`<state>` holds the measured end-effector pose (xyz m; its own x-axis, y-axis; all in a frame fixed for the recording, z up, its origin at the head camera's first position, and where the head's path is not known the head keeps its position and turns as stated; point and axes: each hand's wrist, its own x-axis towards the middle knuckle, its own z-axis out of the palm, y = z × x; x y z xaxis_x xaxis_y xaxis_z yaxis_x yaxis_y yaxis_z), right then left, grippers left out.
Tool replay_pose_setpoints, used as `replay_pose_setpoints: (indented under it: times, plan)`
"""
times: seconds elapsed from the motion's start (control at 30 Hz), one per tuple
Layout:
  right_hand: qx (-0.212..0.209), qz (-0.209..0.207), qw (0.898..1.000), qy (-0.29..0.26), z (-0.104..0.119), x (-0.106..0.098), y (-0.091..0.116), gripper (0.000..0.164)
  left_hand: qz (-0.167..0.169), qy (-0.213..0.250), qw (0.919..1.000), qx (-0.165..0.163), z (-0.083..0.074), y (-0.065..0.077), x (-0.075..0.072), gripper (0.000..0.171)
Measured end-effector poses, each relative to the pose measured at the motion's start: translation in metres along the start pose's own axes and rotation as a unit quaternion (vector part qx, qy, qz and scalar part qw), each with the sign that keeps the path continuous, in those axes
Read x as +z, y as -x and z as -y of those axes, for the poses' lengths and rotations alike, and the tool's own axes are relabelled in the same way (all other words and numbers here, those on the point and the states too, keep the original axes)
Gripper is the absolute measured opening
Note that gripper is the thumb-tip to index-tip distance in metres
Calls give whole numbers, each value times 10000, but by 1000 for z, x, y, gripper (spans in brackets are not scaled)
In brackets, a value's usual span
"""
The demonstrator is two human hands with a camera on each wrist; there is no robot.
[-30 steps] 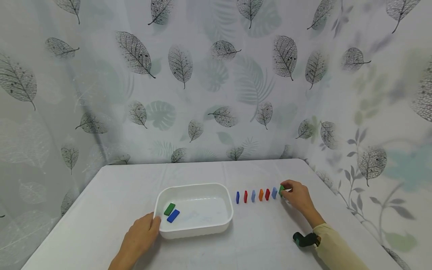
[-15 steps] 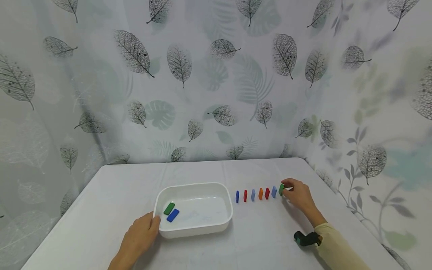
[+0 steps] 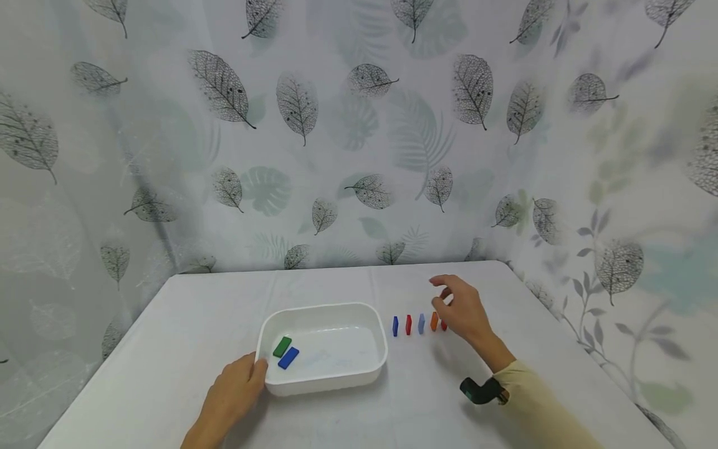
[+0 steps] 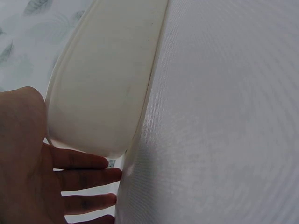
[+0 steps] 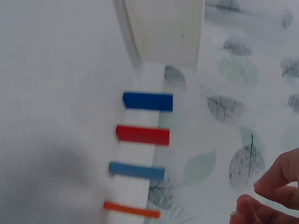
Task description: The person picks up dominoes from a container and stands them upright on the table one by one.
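Note:
My left hand (image 3: pixel 232 383) holds the left end of a white plastic tray (image 3: pixel 322 380), thumb at the rim and fingers along the outer wall in the left wrist view. A green domino (image 3: pixel 282 347) and a blue domino (image 3: pixel 288 358) lie flat inside. Right of the tray runs a row of upright dominoes: blue (image 3: pixel 395 326), red (image 3: pixel 409 324), light blue (image 3: pixel 421 323), orange (image 3: pixel 434 321) and red (image 3: pixel 444 325). Above the row's right part hovers my right hand (image 3: pixel 462 312), fingers loosely bent and holding nothing. It hides the row's right end.
A white cloth covers the table (image 3: pixel 140 368). Behind and to the right hangs a leaf-patterned curtain (image 3: pixel 359 137). A dark wrist-worn device (image 3: pixel 481 391) sticks out from my right sleeve (image 3: pixel 538 399), above the table.
My right hand has let go of the green domino at the row's right end, then risen and moved left above the row. The left hand and tray stay in place.

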<state>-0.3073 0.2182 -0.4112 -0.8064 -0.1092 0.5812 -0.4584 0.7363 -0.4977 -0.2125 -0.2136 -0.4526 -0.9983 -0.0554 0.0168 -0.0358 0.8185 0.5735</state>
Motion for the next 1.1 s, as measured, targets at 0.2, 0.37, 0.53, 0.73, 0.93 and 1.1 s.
replay_pose_setpoints:
  times: [0.2, 0.37, 0.53, 0.73, 0.93, 1.1]
  plan:
    - [-735, 560, 9955, -189, 55, 32, -6, 30, 28, 12, 10000, -30, 0, 1, 0, 46]
    - [-1292, 1115, 9849, -294, 93, 58, -7, 26, -6, 23, 10000, 7, 0, 1, 0, 43]
    - [-1695, 1604, 9717, -379, 121, 75, -9, 25, -42, 30, 10000, 67, 0, 1, 0, 42]
    - [-1763, 2193, 9594, -209, 144, 99, -9, 26, -111, 11, 9999, 85, -1, 1, -2, 40]
    - [-1823, 2841, 9413, 90, 160, 127, -3, 27, -26, 43, 10000, 33, 1, 0, 0, 43]
    - [-2079, 3030, 9296, 299, 170, 144, 1, 25, -91, 17, 9999, 123, 3, 0, 1, 39]
